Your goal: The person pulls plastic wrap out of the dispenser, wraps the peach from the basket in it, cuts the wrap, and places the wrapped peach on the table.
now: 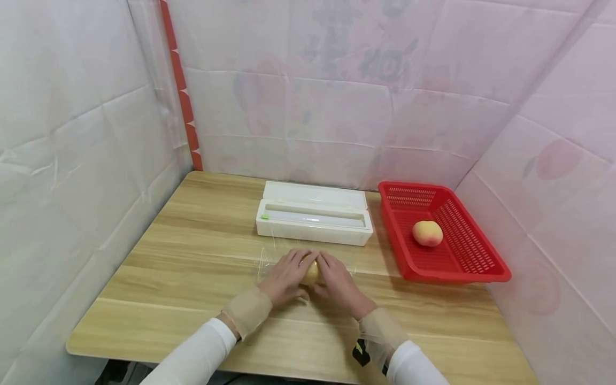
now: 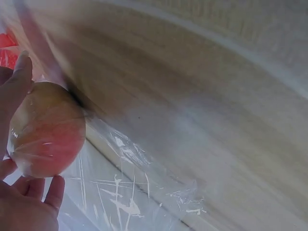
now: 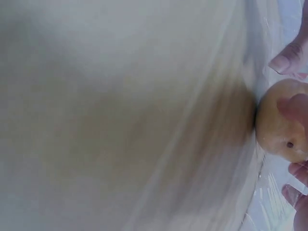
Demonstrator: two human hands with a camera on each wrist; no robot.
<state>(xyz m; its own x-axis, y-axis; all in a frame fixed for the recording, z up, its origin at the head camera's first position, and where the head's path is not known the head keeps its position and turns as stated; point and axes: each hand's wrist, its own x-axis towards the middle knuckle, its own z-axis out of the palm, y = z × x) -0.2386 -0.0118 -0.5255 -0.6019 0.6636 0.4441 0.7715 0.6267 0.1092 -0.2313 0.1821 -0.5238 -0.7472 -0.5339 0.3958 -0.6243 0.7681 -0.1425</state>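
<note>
A yellow and pink peach (image 1: 310, 274) sits on the table between the two hands, with clear plastic film (image 2: 126, 195) over it and spread out beside it. My left hand (image 1: 286, 277) curls round the peach's left side. From the other side my right hand (image 1: 339, 282) grips it, and the fingertips of both hands nearly meet above it. The left wrist view shows film drawn against the peach (image 2: 48, 132). In the right wrist view the peach (image 3: 279, 122) is at the right edge with fingers around it.
Behind the hands stands an open white box (image 1: 313, 231) with a film roll inside. A red basket (image 1: 409, 271) at the right holds another peach (image 1: 427, 233). White sheets hang around the wooden table (image 1: 192, 256).
</note>
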